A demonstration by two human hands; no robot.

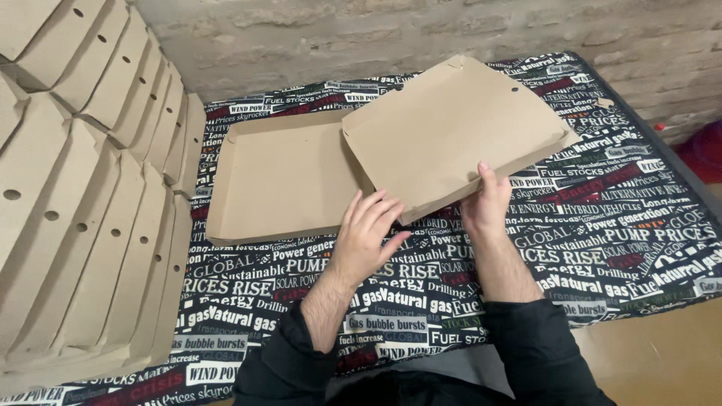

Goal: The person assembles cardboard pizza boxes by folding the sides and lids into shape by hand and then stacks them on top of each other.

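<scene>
— What do you see at the hands?

— My right hand (pixel 485 201) grips the near edge of the flat brown cardboard box lid (pixel 451 124), which is tilted up. My left hand (pixel 367 234) lies open, fingers spread, at the near right corner of the shallow brown cardboard tray (pixel 282 177).

— Where is it?

— Mid-surface, on the printed black cloth (pixel 617 225); stacked folded cardboard boxes (pixel 83 195) stand left.

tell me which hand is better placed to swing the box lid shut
Right, probably. The right hand already pinches the raised lid at its front edge, thumb on top. The left hand only rests open near the tray corner.
</scene>
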